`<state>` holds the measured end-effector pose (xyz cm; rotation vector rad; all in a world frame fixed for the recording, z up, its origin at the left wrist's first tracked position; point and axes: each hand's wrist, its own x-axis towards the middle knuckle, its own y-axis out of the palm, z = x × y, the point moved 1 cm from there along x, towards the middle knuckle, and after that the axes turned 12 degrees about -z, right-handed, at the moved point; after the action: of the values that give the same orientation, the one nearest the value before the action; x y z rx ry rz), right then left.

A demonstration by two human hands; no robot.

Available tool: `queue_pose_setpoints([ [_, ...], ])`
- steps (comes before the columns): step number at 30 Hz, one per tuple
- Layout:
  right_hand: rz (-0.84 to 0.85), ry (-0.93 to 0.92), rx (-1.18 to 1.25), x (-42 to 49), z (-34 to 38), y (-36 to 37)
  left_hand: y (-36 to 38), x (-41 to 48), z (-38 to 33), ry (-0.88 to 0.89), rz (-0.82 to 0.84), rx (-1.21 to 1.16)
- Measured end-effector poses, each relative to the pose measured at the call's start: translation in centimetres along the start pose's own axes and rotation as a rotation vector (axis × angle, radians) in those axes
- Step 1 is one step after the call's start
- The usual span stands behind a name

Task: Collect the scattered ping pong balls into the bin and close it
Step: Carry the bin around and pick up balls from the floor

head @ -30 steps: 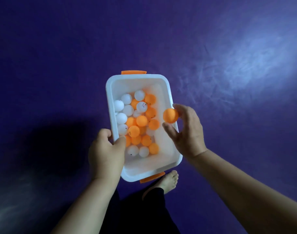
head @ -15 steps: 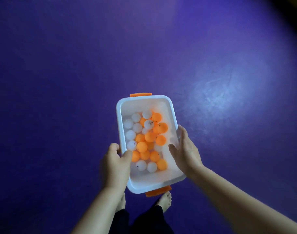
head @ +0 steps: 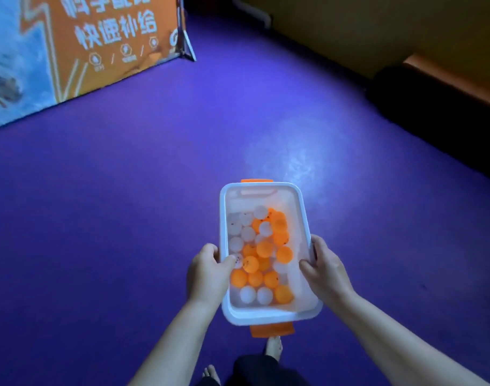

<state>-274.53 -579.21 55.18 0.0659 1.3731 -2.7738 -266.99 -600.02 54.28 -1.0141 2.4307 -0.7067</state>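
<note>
Above the floor [head: 127,218], the lidless bin [head: 266,318] holds the balls [head: 264,249]; left hand [head: 207,271] and right hand [head: 323,270] each have the grip closed round a side rim. Keep it level while carrying.

Right hand [head: 324,270] no longer pinches an orange ball over the bin [head: 305,218]; it now grips the bin's right rim, thumb inside. Ball now among the ping pong balls [head: 263,249]. View lifts: orange banner [head: 79,45] comes into sight far left.
</note>
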Motion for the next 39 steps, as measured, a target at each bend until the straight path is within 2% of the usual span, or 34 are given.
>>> queue_pose_setpoints([
  [9,-0.187,0.160,0.113,-1.0,-7.8,-9.6,6.8,-4.2,-8.8,0.143,0.294,0.032],
  [18,-0.242,0.263,0.223,6.2,-18.9,-17.6,20.0,-7.3,-19.5,0.230,0.409,0.052],
  [25,-0.288,0.329,0.216,11.6,-27.0,-25.4,30.7,-10.3,-26.6,0.263,0.501,0.068],
  [33,-0.352,0.469,0.242,16.2,-33.0,-30.3,39.8,-11.2,-33.4,0.402,0.607,0.117],
  [39,-0.489,0.625,0.267,20.7,-37.1,-33.4,49.3,-10.2,-40.1,0.533,0.757,0.139],
])
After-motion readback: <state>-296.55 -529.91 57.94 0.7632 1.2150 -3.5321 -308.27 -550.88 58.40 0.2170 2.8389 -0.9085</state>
